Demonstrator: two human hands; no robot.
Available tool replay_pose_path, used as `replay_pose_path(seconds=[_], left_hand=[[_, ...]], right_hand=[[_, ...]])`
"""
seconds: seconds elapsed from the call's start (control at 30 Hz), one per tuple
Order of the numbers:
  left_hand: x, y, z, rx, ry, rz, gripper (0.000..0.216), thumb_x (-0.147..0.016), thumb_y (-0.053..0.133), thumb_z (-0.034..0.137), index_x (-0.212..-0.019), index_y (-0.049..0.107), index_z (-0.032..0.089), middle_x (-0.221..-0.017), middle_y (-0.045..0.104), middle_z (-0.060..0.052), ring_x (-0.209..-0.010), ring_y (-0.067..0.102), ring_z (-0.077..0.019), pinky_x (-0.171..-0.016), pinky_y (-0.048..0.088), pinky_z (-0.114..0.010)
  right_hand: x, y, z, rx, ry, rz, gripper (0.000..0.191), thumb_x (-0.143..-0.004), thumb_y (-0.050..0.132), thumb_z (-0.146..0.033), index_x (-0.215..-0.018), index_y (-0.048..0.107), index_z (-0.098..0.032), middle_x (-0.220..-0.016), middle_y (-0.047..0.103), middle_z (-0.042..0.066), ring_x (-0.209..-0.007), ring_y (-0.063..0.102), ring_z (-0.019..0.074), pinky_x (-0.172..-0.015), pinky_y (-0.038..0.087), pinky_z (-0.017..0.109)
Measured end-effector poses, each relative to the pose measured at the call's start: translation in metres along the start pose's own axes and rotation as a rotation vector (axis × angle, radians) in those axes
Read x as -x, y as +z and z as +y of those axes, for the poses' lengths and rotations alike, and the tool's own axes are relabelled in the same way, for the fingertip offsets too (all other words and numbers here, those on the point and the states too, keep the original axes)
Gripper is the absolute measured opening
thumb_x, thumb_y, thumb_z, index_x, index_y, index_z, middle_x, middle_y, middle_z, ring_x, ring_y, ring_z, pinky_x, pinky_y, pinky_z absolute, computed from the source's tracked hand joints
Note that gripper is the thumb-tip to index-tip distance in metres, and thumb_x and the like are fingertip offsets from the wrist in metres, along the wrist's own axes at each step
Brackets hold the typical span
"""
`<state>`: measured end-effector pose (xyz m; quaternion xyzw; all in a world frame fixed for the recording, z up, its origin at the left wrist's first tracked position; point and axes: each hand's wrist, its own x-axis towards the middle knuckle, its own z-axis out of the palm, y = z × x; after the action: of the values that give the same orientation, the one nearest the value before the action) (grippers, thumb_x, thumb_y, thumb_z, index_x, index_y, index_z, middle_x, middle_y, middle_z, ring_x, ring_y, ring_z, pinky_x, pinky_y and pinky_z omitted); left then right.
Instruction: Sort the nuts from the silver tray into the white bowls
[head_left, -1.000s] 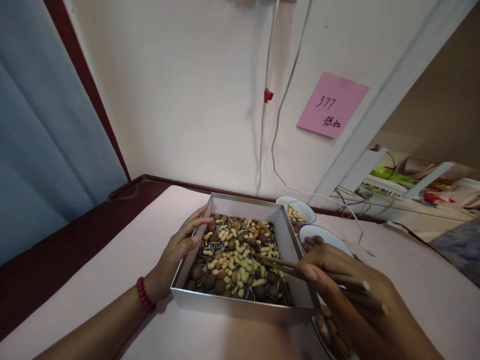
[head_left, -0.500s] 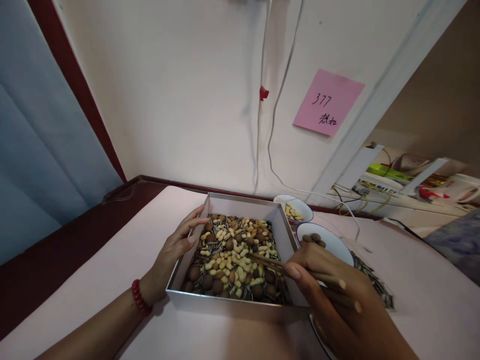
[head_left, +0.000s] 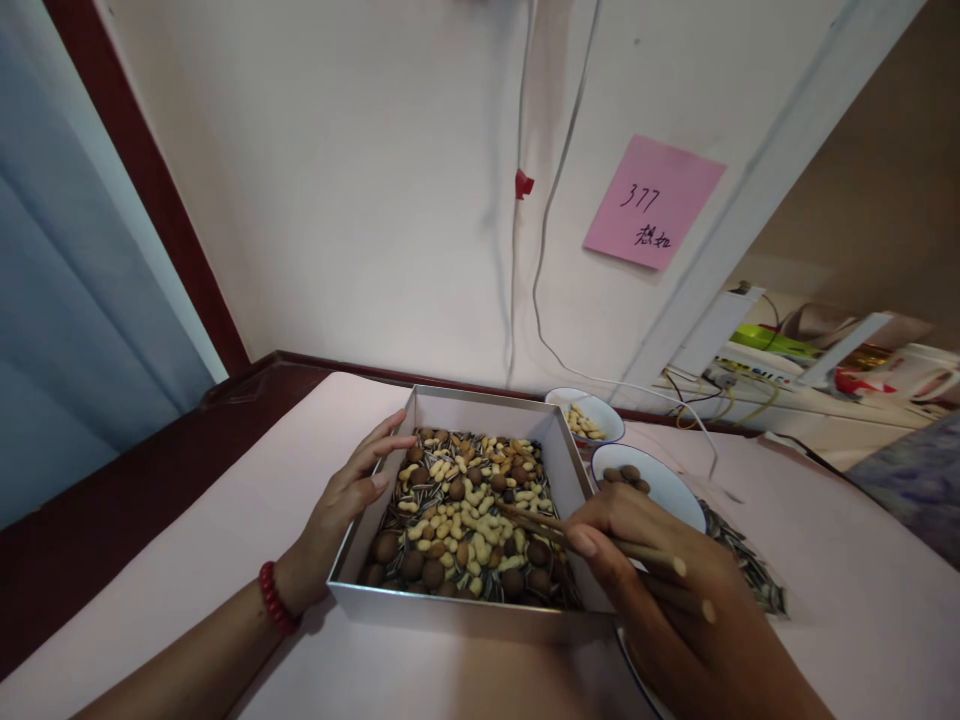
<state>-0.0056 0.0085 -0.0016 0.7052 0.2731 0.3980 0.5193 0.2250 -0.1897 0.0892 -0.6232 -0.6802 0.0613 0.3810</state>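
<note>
A square, shallow box [head_left: 480,612] holds peanuts [head_left: 448,522], large round brown nuts [head_left: 412,565], smaller almond-like nuts and striped sunflower seeds [head_left: 491,585]. My left hand [head_left: 341,505] rests at the box's left wall, its outstretched fingers reaching over the rim. In my right hand [head_left: 667,590] is a pair of wooden chopsticks [head_left: 540,522], gripped between thumb and fingers over the box's right wall. Their tips meet close together among the peanuts near the middle. Whether they pinch a nut I cannot tell.
Right of the box stand a bowl with peanuts [head_left: 585,422] and a bowl with round brown nuts [head_left: 626,478]. Sunflower seeds [head_left: 750,560] lie in a heap beyond my right hand. Another bowl's rim [head_left: 636,675] shows beneath that hand. A white cable [head_left: 637,383] trails down the wall.
The camera view has shifted very slightly. Both hands, the chopsticks and the box keep practically the same places.
</note>
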Motion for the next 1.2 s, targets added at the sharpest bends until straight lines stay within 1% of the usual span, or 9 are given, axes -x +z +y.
replay_pose_path(seconds=[0.3,0.5,0.57,0.77,0.83,1.0,1.1,1.2], left_hand=[[-0.002,0.0,-0.003,0.039,-0.008,-0.001,0.037,-0.086,0.06,0.044,-0.119,0.07,0.03,-0.164,0.032,0.004,-0.152,0.02,-0.0336,-0.124,0.019,-0.048],[-0.001,0.002,0.0,0.04,-0.014,0.008,0.038,-0.085,0.06,0.043,-0.118,0.07,0.028,-0.163,0.032,0.002,-0.152,0.02,-0.0347,-0.123,0.021,-0.05],[-0.002,0.003,0.002,0.047,-0.013,0.01,0.038,-0.084,0.06,0.044,-0.117,0.071,0.028,-0.163,0.032,0.001,-0.152,0.02,-0.035,-0.122,0.022,-0.051],[-0.001,0.004,0.003,0.06,-0.014,0.011,0.039,-0.084,0.06,0.045,-0.117,0.07,0.028,-0.164,0.031,0.001,-0.152,0.02,-0.0352,-0.123,0.02,-0.052],[-0.001,0.003,0.002,0.061,-0.011,0.009,0.038,-0.085,0.06,0.045,-0.117,0.07,0.028,-0.164,0.031,0.001,-0.152,0.019,-0.0348,-0.123,0.019,-0.052],[-0.001,0.002,-0.003,0.073,-0.003,0.007,0.036,-0.085,0.061,0.043,-0.117,0.071,0.03,-0.163,0.033,0.002,-0.152,0.02,-0.0339,-0.123,0.018,-0.051],[-0.001,0.002,-0.006,0.087,0.005,0.005,0.035,-0.086,0.061,0.042,-0.118,0.071,0.031,-0.162,0.033,0.003,-0.152,0.02,-0.0335,-0.124,0.016,-0.051],[-0.001,0.002,-0.005,0.094,0.012,0.007,0.035,-0.085,0.061,0.042,-0.116,0.072,0.03,-0.161,0.035,0.002,-0.152,0.02,-0.0331,-0.124,0.015,-0.05]], right_hand=[[-0.003,0.008,0.0,-0.021,-0.013,0.005,0.026,-0.103,0.044,-0.024,-0.081,0.056,-0.021,-0.078,0.059,-0.001,-0.071,0.057,0.0104,-0.063,0.043,0.021],[-0.005,0.01,0.002,-0.023,-0.069,0.094,0.028,-0.102,0.045,-0.02,-0.075,0.053,-0.019,-0.071,0.055,-0.001,-0.066,0.054,0.0095,-0.06,0.041,0.021],[-0.004,0.007,0.002,-0.029,-0.075,0.096,0.028,-0.102,0.045,-0.02,-0.075,0.053,-0.019,-0.07,0.055,-0.001,-0.066,0.054,0.01,-0.061,0.042,0.021],[0.003,-0.002,0.001,-0.035,0.03,0.12,0.029,-0.104,0.044,-0.028,-0.078,0.056,-0.021,-0.071,0.056,-0.001,-0.064,0.057,0.012,-0.061,0.043,0.024],[0.003,-0.002,0.0,-0.027,0.033,0.111,0.029,-0.104,0.044,-0.029,-0.079,0.056,-0.021,-0.072,0.056,-0.001,-0.065,0.057,0.012,-0.062,0.044,0.024],[0.001,-0.001,0.002,-0.013,-0.044,0.102,0.027,-0.103,0.043,-0.025,-0.082,0.058,-0.02,-0.075,0.059,0.001,-0.068,0.059,0.0127,-0.061,0.045,0.024],[0.002,-0.002,0.002,-0.02,-0.01,0.128,0.023,-0.103,0.045,-0.026,-0.087,0.061,-0.022,-0.076,0.062,0.0,-0.069,0.062,0.0131,-0.064,0.048,0.023],[0.003,0.004,0.0,-0.044,-0.047,0.153,0.018,-0.102,0.048,-0.026,-0.095,0.064,-0.025,-0.086,0.066,0.0,-0.08,0.066,0.0135,-0.07,0.051,0.022]])
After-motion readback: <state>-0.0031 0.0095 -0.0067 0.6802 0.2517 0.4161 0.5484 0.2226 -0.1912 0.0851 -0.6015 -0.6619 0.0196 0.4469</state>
